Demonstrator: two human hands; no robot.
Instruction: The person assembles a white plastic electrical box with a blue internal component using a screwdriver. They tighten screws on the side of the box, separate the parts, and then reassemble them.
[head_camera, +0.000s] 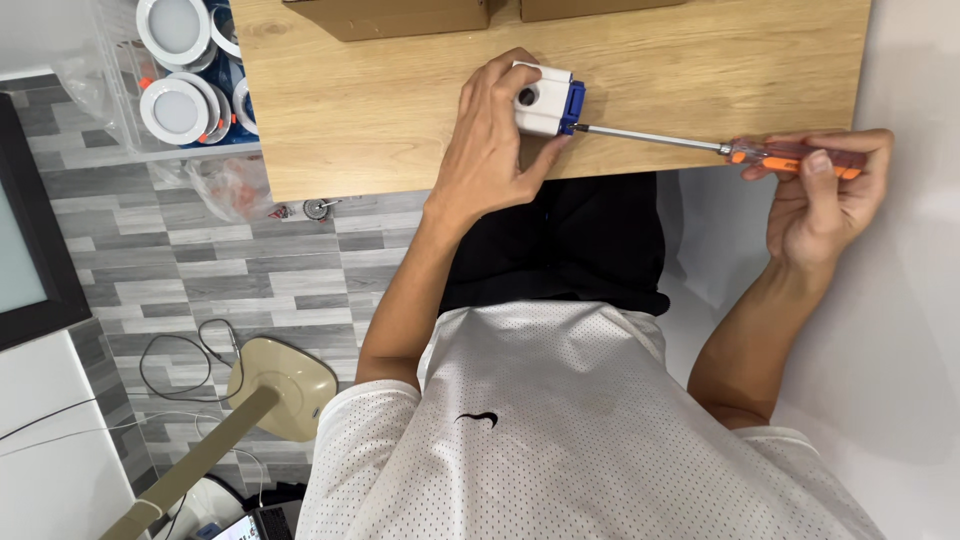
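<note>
One small white box with a blue end (545, 100) sits near the front edge of the wooden table (400, 110), gripped by the left hand (490, 150). A screwdriver (700, 145) meets the blue end, though the tip seems hidden. The right hand (825, 195) pinches its orange handle. Two cardboard boxes (390, 15) lie at the far edge. Round white lamps (175, 70) fill a clear bin on the floor.

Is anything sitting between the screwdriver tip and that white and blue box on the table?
Nothing visible does. The screwdriver, held by the right hand, already reaches the blue end of the box, which the left hand holds.
</note>
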